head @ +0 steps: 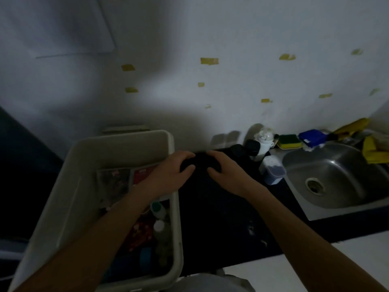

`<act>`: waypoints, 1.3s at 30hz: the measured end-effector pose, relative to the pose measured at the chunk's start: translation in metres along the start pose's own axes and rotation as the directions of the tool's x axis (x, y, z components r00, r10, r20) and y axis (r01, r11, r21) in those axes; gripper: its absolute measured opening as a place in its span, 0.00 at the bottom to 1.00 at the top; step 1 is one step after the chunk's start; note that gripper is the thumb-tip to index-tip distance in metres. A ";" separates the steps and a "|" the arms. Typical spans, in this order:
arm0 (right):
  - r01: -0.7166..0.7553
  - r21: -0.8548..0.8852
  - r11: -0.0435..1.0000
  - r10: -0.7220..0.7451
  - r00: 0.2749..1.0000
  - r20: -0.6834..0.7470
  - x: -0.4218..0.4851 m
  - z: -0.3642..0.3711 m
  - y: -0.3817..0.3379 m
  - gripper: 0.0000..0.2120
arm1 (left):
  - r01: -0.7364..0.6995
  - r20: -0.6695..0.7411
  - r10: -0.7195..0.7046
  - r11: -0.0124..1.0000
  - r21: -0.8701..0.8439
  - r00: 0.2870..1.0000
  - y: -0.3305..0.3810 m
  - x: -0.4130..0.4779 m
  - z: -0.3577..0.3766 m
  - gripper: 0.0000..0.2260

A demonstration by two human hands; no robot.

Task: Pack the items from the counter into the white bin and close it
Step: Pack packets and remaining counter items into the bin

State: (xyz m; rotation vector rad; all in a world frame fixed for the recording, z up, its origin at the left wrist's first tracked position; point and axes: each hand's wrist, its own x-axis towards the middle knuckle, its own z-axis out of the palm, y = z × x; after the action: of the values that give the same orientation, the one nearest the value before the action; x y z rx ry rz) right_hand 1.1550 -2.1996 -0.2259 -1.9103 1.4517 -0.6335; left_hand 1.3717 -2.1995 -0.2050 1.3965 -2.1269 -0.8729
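Fingers (pixel 187 155) of left hand (pixel 168 173) and right hand (pixel 225 171) curl round a rounded black object (pixel 201 163) (matte) beside the white bin (pixel 69 186).

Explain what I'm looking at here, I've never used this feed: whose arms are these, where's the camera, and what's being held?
There is no machine here: these are a person's two bare arms, seen from one wide camera worn on the head, looking down. The left hand and right hand both curl their fingers round a dark item at the black counter; it is too dim to tell what it is. Left of it stands the open white bin, already holding packets and bottles. To the right: a clear container, a green-and-yellow sponge and a steel sink.
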 end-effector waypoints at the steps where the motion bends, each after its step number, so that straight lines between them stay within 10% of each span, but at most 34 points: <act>1: -0.019 -0.010 1.000 0.019 1.000 0.001 -0.002 -0.007 0.011 0.27 | -0.001 0.004 0.001 1.000 0.001 1.000 0.006 0.007 0.009 0.17; 20: -0.030 -0.564 0.826 0.118 0.986 0.121 0.032 -0.047 0.113 0.32 | 0.153 0.050 -0.151 0.988 -0.021 0.987 0.014 0.053 0.115 0.17; 31: 0.007 -0.579 0.815 0.074 0.990 0.116 0.047 -0.049 0.119 0.39 | 0.220 0.075 -0.218 0.975 -0.019 0.973 0.009 0.056 0.130 0.17; 39: 0.076 -0.563 0.823 0.045 0.979 0.199 0.053 -0.052 0.116 0.26 | 0.239 0.065 -0.236 0.970 -0.034 0.970 0.008 0.057 0.133 0.17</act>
State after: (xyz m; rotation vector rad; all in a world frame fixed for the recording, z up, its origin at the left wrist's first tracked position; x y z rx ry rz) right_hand 1.0568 -2.2813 -0.2768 -2.3522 1.6069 0.0204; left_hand 1.2565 -2.2149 -0.2908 1.6465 -1.9987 -1.0559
